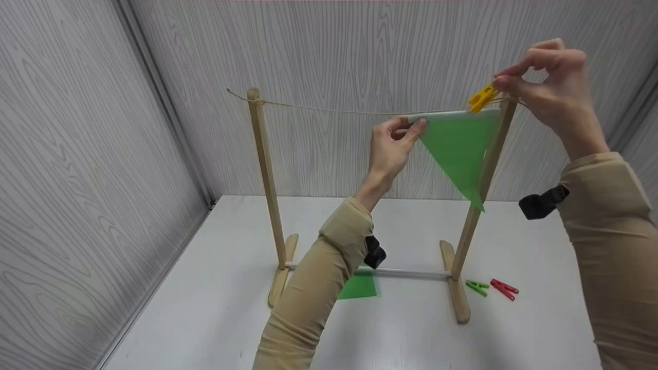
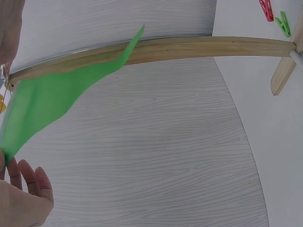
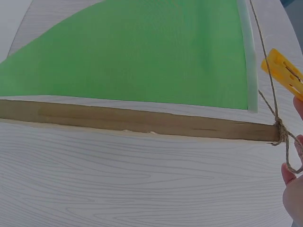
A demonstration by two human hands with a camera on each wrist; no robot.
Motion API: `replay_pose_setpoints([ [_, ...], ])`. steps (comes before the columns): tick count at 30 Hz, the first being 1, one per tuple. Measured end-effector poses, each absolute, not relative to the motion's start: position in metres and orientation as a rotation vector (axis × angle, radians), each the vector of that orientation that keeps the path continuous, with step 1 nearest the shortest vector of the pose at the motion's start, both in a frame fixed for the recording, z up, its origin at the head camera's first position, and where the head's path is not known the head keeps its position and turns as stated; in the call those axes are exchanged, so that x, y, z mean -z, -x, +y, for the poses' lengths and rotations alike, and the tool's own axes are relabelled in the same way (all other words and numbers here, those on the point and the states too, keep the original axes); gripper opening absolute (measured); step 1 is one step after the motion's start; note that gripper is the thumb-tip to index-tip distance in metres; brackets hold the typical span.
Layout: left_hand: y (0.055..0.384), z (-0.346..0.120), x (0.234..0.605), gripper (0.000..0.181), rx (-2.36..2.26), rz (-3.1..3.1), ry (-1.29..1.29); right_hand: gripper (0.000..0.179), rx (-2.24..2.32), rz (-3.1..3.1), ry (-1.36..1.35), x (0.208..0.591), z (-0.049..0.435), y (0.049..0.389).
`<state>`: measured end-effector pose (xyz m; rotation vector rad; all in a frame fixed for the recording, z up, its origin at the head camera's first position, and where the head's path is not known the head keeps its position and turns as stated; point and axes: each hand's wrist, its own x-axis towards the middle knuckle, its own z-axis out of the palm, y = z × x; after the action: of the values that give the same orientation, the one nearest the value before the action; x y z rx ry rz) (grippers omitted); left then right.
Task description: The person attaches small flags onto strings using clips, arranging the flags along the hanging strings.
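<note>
A green triangular pennant (image 1: 459,146) with a pale top edge hangs point down beside the right post. My left hand (image 1: 391,144) pinches the left end of that edge just below the string (image 1: 334,110). Up by the top of the right post, my right hand (image 1: 555,90) pinches a yellow clothespin (image 1: 482,97) between thumb and fingertips. The clothespin's tip is at the string and the pennant's top edge in the head view. In the right wrist view the yellow clothespin (image 3: 282,71) lies beside the string, apart from the pennant (image 3: 165,52).
The string runs between two wooden posts, left post (image 1: 266,174) and right post (image 1: 491,169), joined low by a white rod (image 1: 411,272). Behind my left forearm lies another green piece (image 1: 362,287). A green clothespin (image 1: 477,287) and a red clothespin (image 1: 505,289) lie right of the stand.
</note>
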<state>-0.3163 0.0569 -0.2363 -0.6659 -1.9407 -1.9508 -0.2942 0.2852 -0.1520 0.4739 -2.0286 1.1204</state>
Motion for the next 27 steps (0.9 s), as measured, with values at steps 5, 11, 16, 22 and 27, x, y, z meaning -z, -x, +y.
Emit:
replay_pose_setpoints([
  [5,0.3147,0.0583,0.2347,0.025,1.963,-1.943,0.664,0.009,-1.132,-2.037,-0.485,0.1543,0.2857,0.2960],
  [11,0.3137,0.0612,0.2344,0.024,1.979,-1.934,0.655,0.012,-1.123,-2.073,-0.483,0.1586,0.2868,0.2972],
  [16,0.3136,0.0621,0.2343,0.023,1.974,-1.928,0.682,0.011,-1.106,-2.099,-0.505,0.1591,0.2875,0.2970],
  [22,0.3135,0.0623,0.2338,0.022,1.958,-1.927,0.695,0.006,-1.053,-2.128,-0.509,0.1592,0.2864,0.2961],
  [27,0.3132,0.0623,0.2335,0.022,1.960,-1.925,0.687,0.001,-1.016,-2.169,-0.491,0.1598,0.2852,0.2958],
])
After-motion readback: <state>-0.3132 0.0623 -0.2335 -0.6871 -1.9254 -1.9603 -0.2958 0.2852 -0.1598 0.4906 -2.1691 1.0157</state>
